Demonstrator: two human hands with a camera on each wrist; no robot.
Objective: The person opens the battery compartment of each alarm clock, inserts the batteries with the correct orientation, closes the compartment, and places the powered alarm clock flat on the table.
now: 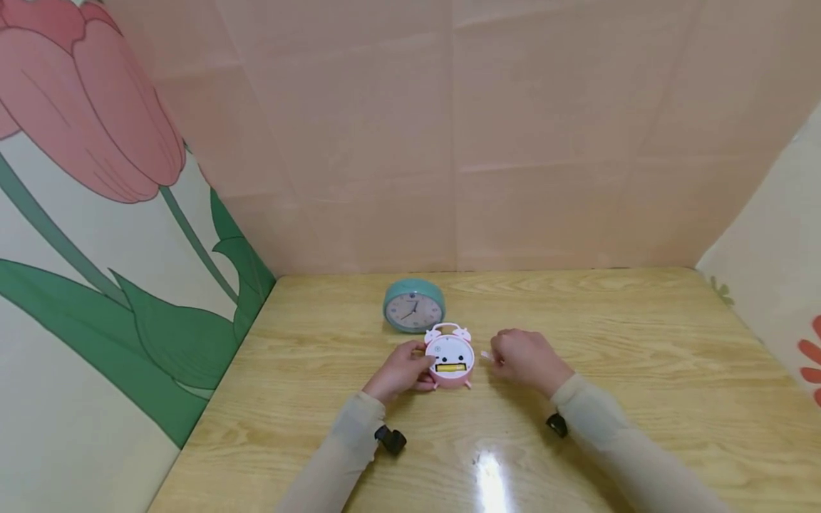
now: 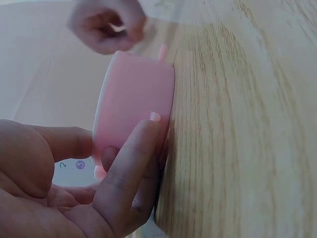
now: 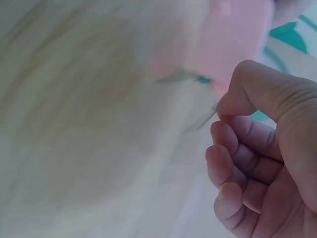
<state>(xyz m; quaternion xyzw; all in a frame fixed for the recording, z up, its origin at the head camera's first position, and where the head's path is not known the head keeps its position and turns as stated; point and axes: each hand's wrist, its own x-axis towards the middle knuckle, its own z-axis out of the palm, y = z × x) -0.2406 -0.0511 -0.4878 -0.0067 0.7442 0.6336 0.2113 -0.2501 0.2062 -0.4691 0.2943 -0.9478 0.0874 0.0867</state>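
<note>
A small pink alarm clock [image 1: 452, 381] with twin bells and a handle lies with its white back facing up. In that back, an uncovered slot holds a yellow battery [image 1: 451, 368]. My left hand [image 1: 401, 372] grips the clock by its left side, thumb on the back and fingers round the pink casing [image 2: 133, 94]. Just right of the clock, apart from it, my right hand [image 1: 527, 358] pinches a thin white battery cover [image 3: 205, 119] between thumb and index finger. The other fingers of that hand are curled.
Behind the pink clock stands a round teal clock [image 1: 414, 308], its dial facing me. Both are on a wood-grain table [image 1: 641, 342]. A pinkish covering [image 1: 449, 142] closes off the back, and a tulip-painted wall [image 1: 77, 214] rises at the left.
</note>
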